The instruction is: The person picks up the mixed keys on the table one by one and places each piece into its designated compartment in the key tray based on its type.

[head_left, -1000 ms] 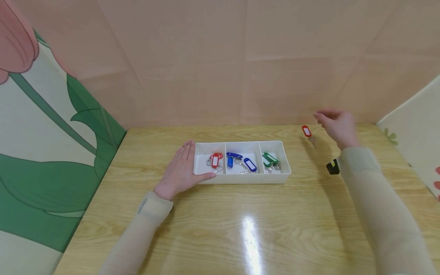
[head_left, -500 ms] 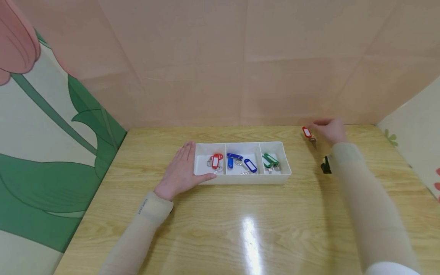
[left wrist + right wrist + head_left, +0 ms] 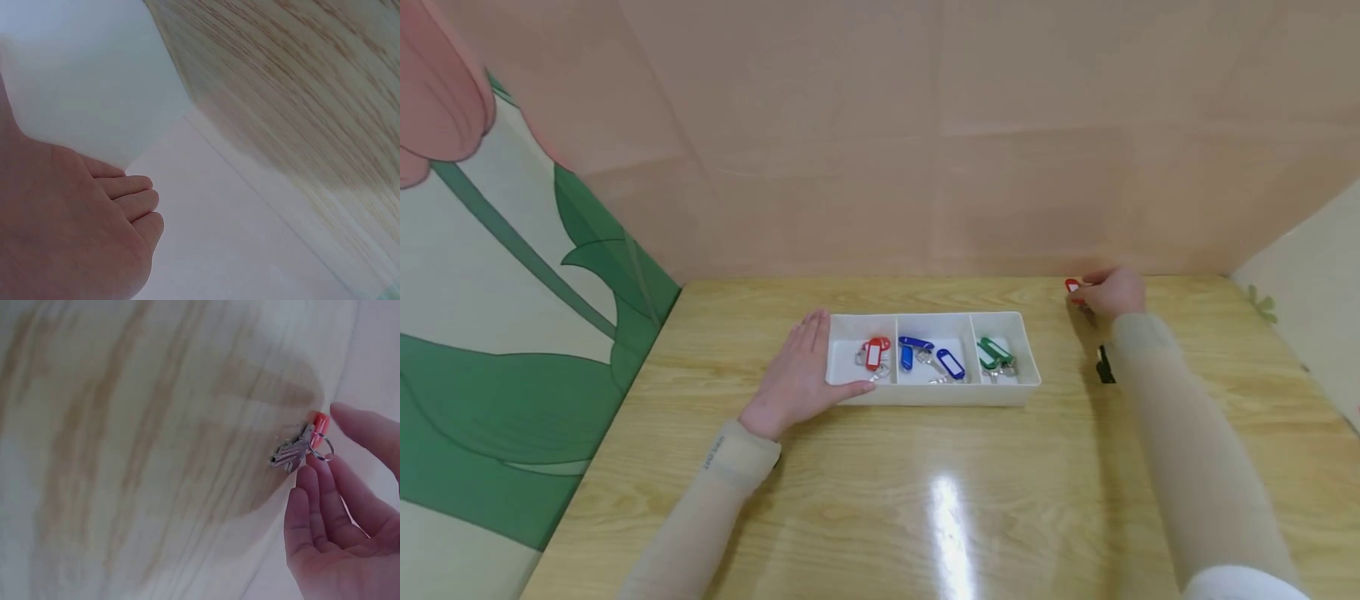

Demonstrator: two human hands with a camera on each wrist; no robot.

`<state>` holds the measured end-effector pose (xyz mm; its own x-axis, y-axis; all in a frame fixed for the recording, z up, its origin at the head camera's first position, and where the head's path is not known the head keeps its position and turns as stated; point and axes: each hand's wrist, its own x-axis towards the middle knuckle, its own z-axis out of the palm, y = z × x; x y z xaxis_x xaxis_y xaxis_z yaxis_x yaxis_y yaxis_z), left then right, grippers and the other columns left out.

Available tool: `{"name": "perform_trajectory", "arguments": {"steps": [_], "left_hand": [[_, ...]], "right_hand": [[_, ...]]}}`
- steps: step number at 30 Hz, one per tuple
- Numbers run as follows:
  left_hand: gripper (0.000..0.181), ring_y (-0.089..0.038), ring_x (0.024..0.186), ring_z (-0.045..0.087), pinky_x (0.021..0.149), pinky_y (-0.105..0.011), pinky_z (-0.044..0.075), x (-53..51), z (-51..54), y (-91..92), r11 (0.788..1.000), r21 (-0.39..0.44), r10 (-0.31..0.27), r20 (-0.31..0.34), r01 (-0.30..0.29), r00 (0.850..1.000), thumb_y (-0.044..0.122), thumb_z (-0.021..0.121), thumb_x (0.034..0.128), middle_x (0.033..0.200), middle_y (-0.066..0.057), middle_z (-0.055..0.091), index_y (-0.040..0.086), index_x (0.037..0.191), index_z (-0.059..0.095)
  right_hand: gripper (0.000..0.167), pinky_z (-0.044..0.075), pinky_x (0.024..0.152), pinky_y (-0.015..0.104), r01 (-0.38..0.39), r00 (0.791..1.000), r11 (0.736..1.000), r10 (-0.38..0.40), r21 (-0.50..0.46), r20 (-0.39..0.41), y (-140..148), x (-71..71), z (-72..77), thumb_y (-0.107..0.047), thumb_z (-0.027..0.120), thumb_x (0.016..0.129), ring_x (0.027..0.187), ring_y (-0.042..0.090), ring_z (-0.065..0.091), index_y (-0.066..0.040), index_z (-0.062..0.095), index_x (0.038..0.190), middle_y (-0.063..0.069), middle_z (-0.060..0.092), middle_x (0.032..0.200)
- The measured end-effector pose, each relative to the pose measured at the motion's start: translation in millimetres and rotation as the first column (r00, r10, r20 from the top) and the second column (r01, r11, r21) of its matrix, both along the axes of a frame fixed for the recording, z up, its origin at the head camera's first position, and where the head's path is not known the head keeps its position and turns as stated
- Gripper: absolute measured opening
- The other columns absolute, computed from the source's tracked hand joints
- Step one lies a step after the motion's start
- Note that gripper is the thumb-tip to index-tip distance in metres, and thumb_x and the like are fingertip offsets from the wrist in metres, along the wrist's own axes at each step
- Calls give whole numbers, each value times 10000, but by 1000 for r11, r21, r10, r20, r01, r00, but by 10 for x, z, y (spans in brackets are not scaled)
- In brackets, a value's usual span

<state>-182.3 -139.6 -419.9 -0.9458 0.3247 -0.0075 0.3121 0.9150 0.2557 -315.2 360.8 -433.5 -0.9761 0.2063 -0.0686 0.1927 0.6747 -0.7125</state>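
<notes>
My left hand (image 3: pixel 792 375) rests along the left end of a white tray (image 3: pixel 932 395), fingers straight and thumb over its front wall. The tray has three compartments: red key tags (image 3: pixel 873 357) with keys on the left, blue key tags (image 3: pixel 951 363) in the middle, green key tags (image 3: pixel 996 350) on the right. At the table's back right my right hand (image 3: pixel 1117 293) reaches around a red key tag (image 3: pixel 1072 285), partly hidden by the fingers. The right wrist view shows its keys (image 3: pixel 292 452) and ring between thumb and fingertips, which stand apart.
The tray stands on a wooden table (image 3: pixel 850 500) with a pinkish wall sheet (image 3: pixel 925 167) behind its back edge. A flower-patterned panel (image 3: pixel 497 400) stands at the left, a pale panel (image 3: pixel 1307 308) at the right. A black wrist device (image 3: pixel 1105 365) shows beside the right sleeve.
My right hand has come down and left from above the table to the red key tag, its fingers now around it. The left hand stays on the tray.
</notes>
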Motion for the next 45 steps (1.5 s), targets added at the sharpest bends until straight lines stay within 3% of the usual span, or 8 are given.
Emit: {"name": "perform_trajectory", "arguments": {"steps": [2, 5, 14, 21, 26, 32, 39, 45], "left_hand": [[1327, -268, 1547, 24, 1235, -383, 40, 3, 14, 8, 1000, 3, 2, 3, -2, 1000, 930, 436, 778, 1692, -155, 32, -12, 1616, 23], [1316, -275, 1546, 31, 1237, -394, 49, -1, 24, 17, 1000, 5, -2, -7, 2, 1000, 912, 460, 789, 1690, -162, 42, -20, 1615, 34], [1305, -276, 1546, 23, 1236, -387, 41, 1, 25, 17, 1000, -9, -2, 7, 3, 1000, 901, 464, 800, 1689, -166, 32, -24, 1612, 30], [1315, -272, 1547, 22, 1236, -388, 46, -39, -6, 8, 1000, -24, -1, -11, 1, 1000, 921, 437, 788, 1691, -159, 37, -17, 1615, 29], [1319, -276, 1547, 30, 1237, -391, 51, -50, -25, 11, 1000, -16, -6, -17, 5, 1000, 924, 434, 786, 1690, -163, 43, -21, 1614, 35], [1323, -270, 1547, 22, 1236, -383, 40, -49, -44, -3, 1000, -15, -6, -16, 5, 1000, 934, 413, 783, 1690, -163, 38, -20, 1614, 28], [1326, -275, 1546, 25, 1237, -389, 46, -58, -27, -24, 1000, -19, -3, -23, 2, 1000, 938, 407, 780, 1689, -168, 40, -21, 1614, 31], [1326, -280, 1546, 28, 1237, -394, 45, -59, -22, -18, 1000, -8, -2, -16, 1, 1000, 933, 420, 780, 1689, -171, 43, -23, 1613, 32]], "right_hand": [[460, 506, 561, 186, 1, 1000, 1000, 0, 24, -16, 12, -13, -25, -171, 795, 875, 678, 119, 657, 112, 662, 1212, 290, 673, 1146], [435, 487, 544, 183, -4, 1000, 999, 5, 45, -28, 21, -14, -22, -157, 801, 850, 618, 47, 593, 112, 683, 1171, 230, 712, 1033], [399, 527, 548, 266, -65, 998, 998, 64, 23, 27, 32, 28, -1, -127, 808, 837, 649, 185, 670, 122, 715, 1134, 116, 742, 810], [342, 493, 537, 269, -103, 994, 992, 105, 75, -18, 19, 8, 2, -205, 738, 915, 612, 187, 669, 93, 748, 1084, 100, 740, 746], [374, 496, 581, 234, -102, 994, 992, 104, 74, -33, 3, 21, 27, -237, 718, 940, 663, 154, 679, 100, 738, 1100, 130, 752, 819], [416, 480, 738, 327, -83, 993, 991, 91, 107, -78, -41, 64, 55, -298, 696, 958, 963, 325, 630, 82, 737, 1124, 219, 732, 1051], [365, 474, 588, 172, -74, 986, 995, 83, 64, -142, -82, 76, 78, -241, 704, 951, 711, 18, 581, 83, 746, 1115, 180, 752, 973], [378, 458, 608, 144, -60, 981, 996, 70, 59, -180, -100, 106, 147, -250, 705, 954, 748, 14, 573, 81, 742, 1133, 225, 733, 1058]]}}
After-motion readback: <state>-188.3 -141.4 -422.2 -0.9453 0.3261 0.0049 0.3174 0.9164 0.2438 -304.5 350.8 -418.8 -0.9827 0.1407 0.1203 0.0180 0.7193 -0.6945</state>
